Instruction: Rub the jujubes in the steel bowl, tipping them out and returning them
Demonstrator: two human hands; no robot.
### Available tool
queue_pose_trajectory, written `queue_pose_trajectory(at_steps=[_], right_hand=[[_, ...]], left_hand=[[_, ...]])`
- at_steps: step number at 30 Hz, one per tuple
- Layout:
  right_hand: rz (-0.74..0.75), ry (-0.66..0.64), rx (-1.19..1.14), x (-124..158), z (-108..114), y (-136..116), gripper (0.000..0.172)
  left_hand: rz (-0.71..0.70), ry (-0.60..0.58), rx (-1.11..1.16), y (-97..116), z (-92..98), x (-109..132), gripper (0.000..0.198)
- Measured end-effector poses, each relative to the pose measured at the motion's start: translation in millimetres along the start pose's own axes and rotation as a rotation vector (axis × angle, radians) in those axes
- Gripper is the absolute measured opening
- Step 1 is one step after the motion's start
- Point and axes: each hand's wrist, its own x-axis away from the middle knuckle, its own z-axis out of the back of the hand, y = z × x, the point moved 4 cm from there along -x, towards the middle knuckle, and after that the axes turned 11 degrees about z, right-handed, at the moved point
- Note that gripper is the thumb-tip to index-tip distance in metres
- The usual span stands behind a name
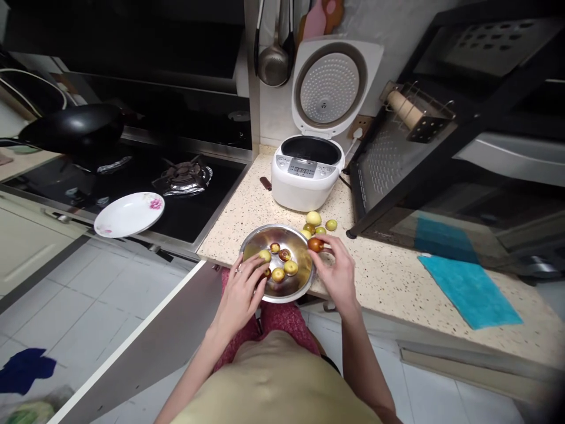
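Note:
Between its fingertips my right hand (336,268) pinches a red-brown jujube (315,245), just over the right rim of a steel bowl (304,281). My left hand (241,288) reaches over the bowl's left side, fingers apart, the fingertips beside a yellow-green jujube (265,255). In the bowl lie several jujubes, among them a yellow one (290,268) and a brown-patched one (285,255). Part of another is hidden under my left fingers. Behind the right rim, on the counter, sits a small group of green and yellow jujubes (313,218).
A white rice cooker (304,191) stands behind the bowl, lid raised. To the left are a flowered plate (128,217) at the hob's edge and a black wok (79,126). A blue cloth (472,291) lies right, before a black rack. An open cabinet door (145,335) juts out lower left.

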Motion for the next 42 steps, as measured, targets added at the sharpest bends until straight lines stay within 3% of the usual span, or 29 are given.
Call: queue_pose_trajectory(at_steps=[6,12,30,42], right_hand=[[0.086,-0.339,-0.144,-3,-47,-23,0.027],[0.101,-0.463,-0.123,-3,-68,-23,0.039],[0.103,-0.52,-0.047,-5,-78,-25,0.046],[0.07,-0.481,-0.06,3,-77,-25,0.032]], left_hand=[[-0.006,-0.031,-0.012,2,0.8,0,0.029],[-0.01,-0.03,-0.011,1,-0.4,0,0.033],[-0.029,-0.011,-0.031,3,0.4,-1,0.037],[-0.035,-0.021,-0.056,3,-0.5,-1,0.04]])
